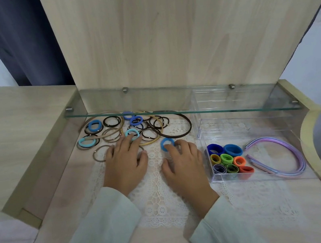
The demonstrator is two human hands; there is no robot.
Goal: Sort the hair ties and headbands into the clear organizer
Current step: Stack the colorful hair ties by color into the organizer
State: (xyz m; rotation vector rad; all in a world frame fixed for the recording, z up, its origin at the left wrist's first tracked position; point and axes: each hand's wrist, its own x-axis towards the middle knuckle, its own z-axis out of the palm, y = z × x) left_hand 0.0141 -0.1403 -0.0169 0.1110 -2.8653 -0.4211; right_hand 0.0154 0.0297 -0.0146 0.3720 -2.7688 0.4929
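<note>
Both hands lay low over the lace mat (161, 195) on the worktop, palms down. Left hand (126, 163): fingers spread flat across some thin beige hair ties (99, 153), tips touching a teal hair tie (132, 134) at the near edge of the loose pile (113, 127). It gripped nothing and was likely pinning or raking the pile to part the pieces. Right hand (183, 162): fingers relaxed, fingertips resting on a single blue hair tie (167, 142) that sat apart from the pile. Its thumb was out to the side, well off the tie, so it was a touch and not a pinch. My read is that this tie was being drawn out as the next to go.

Clear organizer (226, 179) stood just right of the right hand, under the glass shelf (175, 113). Its near compartment held thick ties on edge, side by side by colour: blues at the back, yellow, green, orange and red nearer. Standing them up probably saves room and keeps each colour visible. Pastel headbands (287, 173) lay nested to the right of that compartment; whether they were inside a wider section or beside the box, I could not tell.

Brown headband (181, 135) and a yellow headband (150, 142) were among the unsorted pile, beyond both hands. Sorting looked partly done, with most thin ties yet to go.
</note>
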